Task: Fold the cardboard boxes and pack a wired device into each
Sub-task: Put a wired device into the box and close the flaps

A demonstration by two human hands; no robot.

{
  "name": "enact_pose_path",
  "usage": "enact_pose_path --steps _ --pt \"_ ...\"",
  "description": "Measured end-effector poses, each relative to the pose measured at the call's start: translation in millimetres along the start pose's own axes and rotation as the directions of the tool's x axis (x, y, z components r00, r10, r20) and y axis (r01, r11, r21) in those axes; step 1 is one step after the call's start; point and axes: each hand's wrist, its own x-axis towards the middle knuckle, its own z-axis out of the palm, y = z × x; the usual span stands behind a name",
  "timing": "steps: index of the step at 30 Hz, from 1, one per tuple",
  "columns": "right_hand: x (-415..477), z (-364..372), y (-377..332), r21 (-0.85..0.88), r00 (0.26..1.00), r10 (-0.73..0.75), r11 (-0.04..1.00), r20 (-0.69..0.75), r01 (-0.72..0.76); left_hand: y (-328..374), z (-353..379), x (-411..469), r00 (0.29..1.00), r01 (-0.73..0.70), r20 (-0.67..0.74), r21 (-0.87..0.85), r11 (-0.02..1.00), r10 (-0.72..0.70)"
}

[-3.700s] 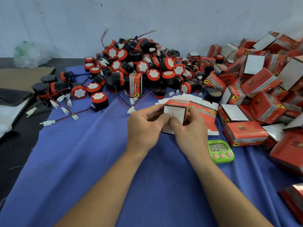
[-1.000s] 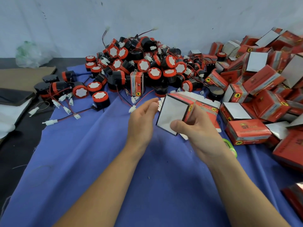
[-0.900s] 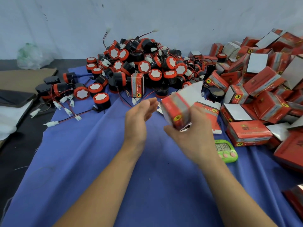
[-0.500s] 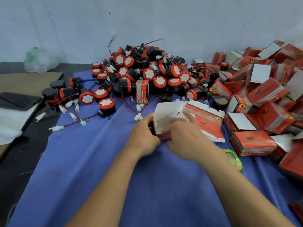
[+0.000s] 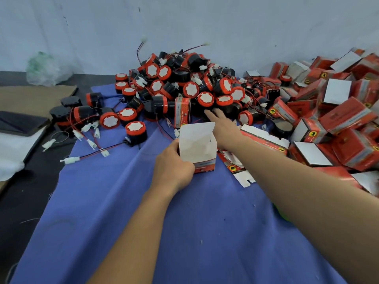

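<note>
A blue cloth (image 5: 114, 201) covers the surface below a pale wall. At mid-frame the cardboard box (image 5: 196, 144) stands upright, top flaps open. The left hand (image 5: 172, 169) has its grip curled round the box's left side. Just behind, the right hand (image 5: 223, 124) has its grip spread, fingertips at the near edge of the pile of wired devices (image 5: 184, 85). Closed red boxes (image 5: 344, 119) heap at the right.

A cloth (image 5: 143, 222) lies on the tabletop (image 5: 30, 201). At its back, by the wall, sits a pile of wired devices (image 5: 184, 85), with a closed box (image 5: 182, 112) upright at its front. Right of the pile is a heap of folded boxes (image 5: 338, 119). In the middle the left hand (image 5: 173, 171) holds an open box (image 5: 198, 148) on the cloth. The right hand (image 5: 222, 125) is behind it, at the pile's foot. Flat box blanks (image 5: 264, 138) lie just right. Left of the cloth lies a cardboard sheet (image 5: 30, 97), with a plastic bag (image 5: 47, 68) behind it.
</note>
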Motion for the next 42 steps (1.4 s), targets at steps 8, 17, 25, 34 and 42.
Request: enact_pose_path --steps 8,17,25,34,42 --pt "1.8 -12.6 -10.1 -0.006 0.959 0.049 0.999 -0.279 -0.052 2.3 0.0 -1.1 1.000 0.006 0.019 0.011 1.000 -0.006" --pt "-89.5 -69.0 1.8 0.989 0.841 0.521 0.117 -0.143 0.096 15.9 -1.9 -11.8 0.995 0.021 0.095 -0.058 0.998 -0.015" --pt "-151.6 -38.2 -31.1 0.858 0.837 0.402 0.492 -0.372 0.145 19.2 9.3 -21.9 0.995 -0.080 0.051 -0.028 0.996 0.082" --pt "-150.7 -7.2 -25.2 0.423 0.577 0.372 0.905 -0.727 -0.051 24.7 15.5 -27.7 0.992 -0.075 0.093 -0.084 0.994 0.083" --pt "-144.7 -7.3 -2.7 0.529 0.799 0.408 0.838 -0.443 -0.134 23.0 13.2 -24.6 0.999 0.009 0.040 -0.107 0.994 -0.005"
